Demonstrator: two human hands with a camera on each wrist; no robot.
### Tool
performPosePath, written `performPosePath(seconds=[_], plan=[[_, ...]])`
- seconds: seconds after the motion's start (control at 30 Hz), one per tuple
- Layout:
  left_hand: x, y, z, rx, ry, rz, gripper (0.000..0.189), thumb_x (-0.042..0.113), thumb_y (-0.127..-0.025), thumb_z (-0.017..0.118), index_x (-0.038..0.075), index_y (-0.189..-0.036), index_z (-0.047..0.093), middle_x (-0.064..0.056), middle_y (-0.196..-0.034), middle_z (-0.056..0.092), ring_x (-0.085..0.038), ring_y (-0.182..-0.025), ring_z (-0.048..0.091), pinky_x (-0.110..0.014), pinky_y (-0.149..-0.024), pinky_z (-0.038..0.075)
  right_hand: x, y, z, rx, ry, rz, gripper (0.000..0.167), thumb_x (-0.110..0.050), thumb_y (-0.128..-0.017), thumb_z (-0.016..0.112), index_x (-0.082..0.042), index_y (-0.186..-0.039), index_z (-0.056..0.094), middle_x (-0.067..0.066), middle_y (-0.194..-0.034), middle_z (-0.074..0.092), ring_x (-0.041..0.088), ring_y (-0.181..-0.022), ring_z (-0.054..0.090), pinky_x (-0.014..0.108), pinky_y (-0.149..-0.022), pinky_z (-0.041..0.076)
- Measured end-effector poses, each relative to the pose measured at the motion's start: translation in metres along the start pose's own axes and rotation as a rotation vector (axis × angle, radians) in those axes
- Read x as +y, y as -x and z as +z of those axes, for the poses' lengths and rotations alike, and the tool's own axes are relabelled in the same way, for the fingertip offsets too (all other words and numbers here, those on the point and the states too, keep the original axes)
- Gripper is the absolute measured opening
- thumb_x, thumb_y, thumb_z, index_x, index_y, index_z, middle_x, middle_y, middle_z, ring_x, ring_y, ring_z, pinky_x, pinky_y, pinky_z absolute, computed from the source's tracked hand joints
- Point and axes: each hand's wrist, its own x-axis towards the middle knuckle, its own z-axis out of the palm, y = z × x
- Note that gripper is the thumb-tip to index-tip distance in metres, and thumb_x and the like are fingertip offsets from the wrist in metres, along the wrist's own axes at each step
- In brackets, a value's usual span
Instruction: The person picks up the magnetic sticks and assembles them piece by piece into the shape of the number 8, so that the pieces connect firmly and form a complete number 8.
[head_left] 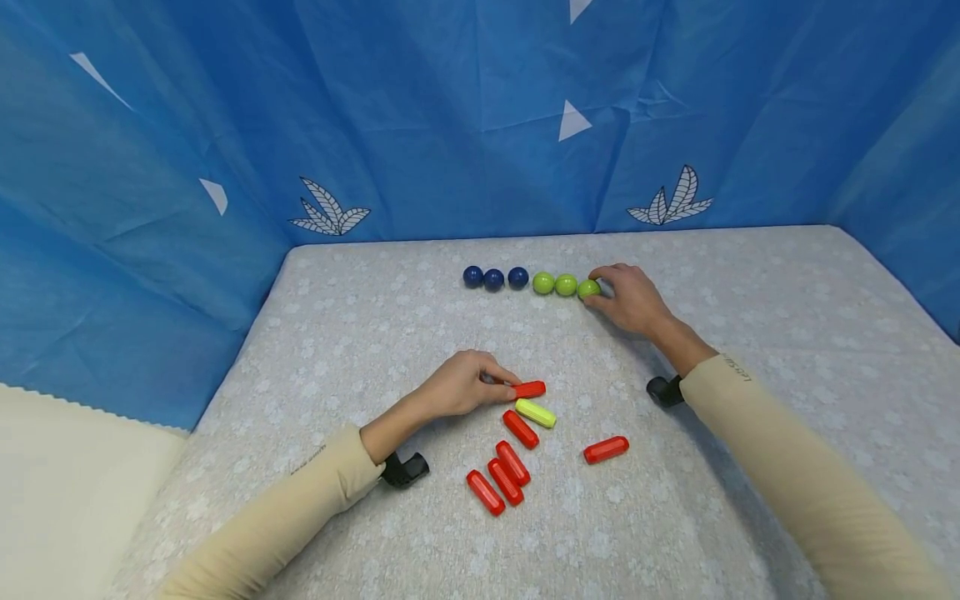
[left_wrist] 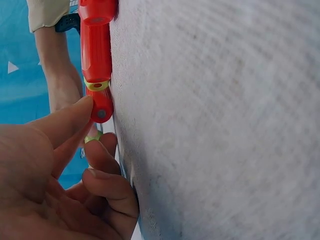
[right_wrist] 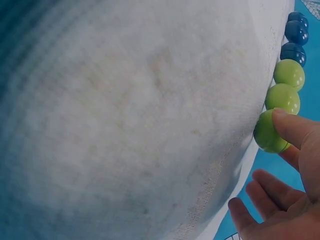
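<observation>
My left hand (head_left: 467, 385) pinches one end of a red ridged rod (head_left: 531, 389) between thumb and finger, low at the tablecloth. Just in front of it lies a yellow-green rod (head_left: 536, 413). In the left wrist view the held red rod (left_wrist: 102, 111) shows end-on, the other fingers curled below. Farther back, my right hand (head_left: 630, 298) pinches a green ball (head_left: 588, 289) at the right end of a row. The right wrist view shows the thumb over this green ball (right_wrist: 269, 134), the other fingers spread loosely. Two more green balls (head_left: 555, 284) stand beside it.
Three dark blue balls (head_left: 494, 279) continue the row leftward. Several red rods (head_left: 498, 471) lie slanted in the near middle, and a single red rod (head_left: 606, 450) lies to their right. A patterned cloth (head_left: 360, 317) covers the table; a blue curtain (head_left: 480, 125) hangs behind.
</observation>
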Motion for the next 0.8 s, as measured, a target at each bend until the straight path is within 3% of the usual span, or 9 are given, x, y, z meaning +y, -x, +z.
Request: performPosePath(seconds=[0.4, 0.63, 0.8], plan=[[0.001, 0.0, 0.001, 0.003, -0.012, 0.002, 0.017, 0.022, -0.091, 0.074, 0.017, -0.106, 0.079, 0.009, -0.083, 0.063, -0.012, -0.07, 0.049, -0.026, -0.061, 0.04, -0.005, 0.007, -0.004, 0.006, -0.004, -0.034, 0.039, -0.017, -0.092, 0.072, 0.007, -0.121, 0.063, 0.027, -0.126, 0.057, 0.044, -0.122, 0.048, 0.057, -0.103, 0.036], [0.0, 0.0, 0.0, 0.0, -0.017, -0.008, 0.017, 0.022, -0.091, 0.074, 0.017, -0.107, 0.078, 0.008, -0.081, 0.063, -0.012, -0.068, 0.048, -0.026, -0.06, 0.04, -0.02, 0.034, -0.008, -0.007, -0.072, -0.112, 0.037, -0.02, -0.089, 0.076, 0.002, -0.118, 0.067, 0.02, -0.112, 0.062, 0.038, -0.109, 0.055, 0.054, -0.093, 0.045], [0.001, 0.0, -0.001, -0.006, -0.026, -0.012, 0.019, 0.022, -0.091, 0.073, 0.016, -0.108, 0.078, 0.006, -0.089, 0.066, -0.011, -0.074, 0.052, -0.027, -0.064, 0.042, -0.037, 0.055, -0.004, -0.051, -0.123, -0.154, 0.034, -0.021, -0.087, 0.078, -0.004, -0.115, 0.07, 0.011, -0.1, 0.062, 0.03, -0.094, 0.057, 0.046, -0.081, 0.049]])
